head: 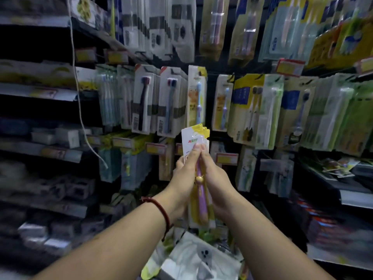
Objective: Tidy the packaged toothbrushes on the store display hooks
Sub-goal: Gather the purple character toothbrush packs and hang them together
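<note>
Both hands hold a small stack of packaged toothbrushes (pixel 194 138) upright in front of the display. The front pack has a white and yellow card and a purple brush (pixel 200 190). My left hand (pixel 184 168) grips the stack from the left, my right hand (pixel 215 174) from the right, fingertips meeting over the card. Straight behind it hangs a pack with a blue child's brush (pixel 197 98) on a hook; a similar pack (pixel 223 104) hangs to its right. The stack's lower end is hidden between my palms.
Rows of hanging toothbrush packs (pixel 153 102) fill the wall, with price tags (pixel 290 66) on the hook ends. Shelves with boxes (pixel 60 136) run along the left. A white cord (pixel 80 110) dangles at left. Loose packs (pixel 199 257) lie in a pile below my hands.
</note>
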Demonstrator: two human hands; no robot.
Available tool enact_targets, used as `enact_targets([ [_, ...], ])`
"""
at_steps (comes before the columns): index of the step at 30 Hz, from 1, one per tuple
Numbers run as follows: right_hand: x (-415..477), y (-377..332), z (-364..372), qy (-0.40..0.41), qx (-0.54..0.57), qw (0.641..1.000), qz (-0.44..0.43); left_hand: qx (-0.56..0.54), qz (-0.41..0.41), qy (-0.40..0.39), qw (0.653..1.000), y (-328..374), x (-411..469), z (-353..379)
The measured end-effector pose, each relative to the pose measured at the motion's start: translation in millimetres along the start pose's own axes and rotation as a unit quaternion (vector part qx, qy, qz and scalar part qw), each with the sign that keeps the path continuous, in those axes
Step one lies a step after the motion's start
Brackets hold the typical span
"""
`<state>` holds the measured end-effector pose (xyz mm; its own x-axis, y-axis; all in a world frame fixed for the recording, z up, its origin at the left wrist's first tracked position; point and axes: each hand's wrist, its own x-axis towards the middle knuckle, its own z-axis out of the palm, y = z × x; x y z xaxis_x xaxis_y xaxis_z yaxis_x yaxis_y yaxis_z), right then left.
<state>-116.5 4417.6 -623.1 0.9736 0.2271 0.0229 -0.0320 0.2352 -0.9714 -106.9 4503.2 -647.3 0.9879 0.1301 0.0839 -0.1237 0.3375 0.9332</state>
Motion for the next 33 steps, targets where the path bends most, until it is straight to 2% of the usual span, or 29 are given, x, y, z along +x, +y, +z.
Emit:
enact_targets([
  [5,0.6,51.1,5.4,-0.035,-0.013,0.998,0.053,-0.034,-0.069,0.055,0.996,-43.5,-11.6,-36.7],
  [11,28.0,99.8,22.1,-0.018,-0.04,0.995,0.093,-0.07,-0.114,0.077,0.988,-69.6,0.8,-85.8],
  [15,47.4,125.2,35.8,-0.014,-0.041,0.992,0.12,-0.025,-0.12,0.163,0.979,-90.5,17.6,-111.9],
  [17,59.5,134.8,43.3,-0.018,-0.045,0.992,0.118,0.011,-0.102,0.177,0.979,-94.0,25.4,-119.1],
  [21,89.8,152.6,53.2,-0.018,-0.044,0.992,0.119,0.042,-0.081,0.167,0.982,-102.9,48.8,-137.6],
  [26,127.0,181.9,51.3,-0.006,-0.007,0.99,0.14,0.145,-0.045,0.144,0.978,-120.8,76.8,-166.7],
  [31,159.2,189.0,49.3,0.012,0.022,0.988,0.151,0.108,-0.047,0.097,0.988,-118.9,101.7,-180.0],
  [33,169.1,184.1,55.8,0.019,0.015,0.99,0.141,0.102,-0.05,0.109,0.988,-115.5,110.6,-180.9],
])
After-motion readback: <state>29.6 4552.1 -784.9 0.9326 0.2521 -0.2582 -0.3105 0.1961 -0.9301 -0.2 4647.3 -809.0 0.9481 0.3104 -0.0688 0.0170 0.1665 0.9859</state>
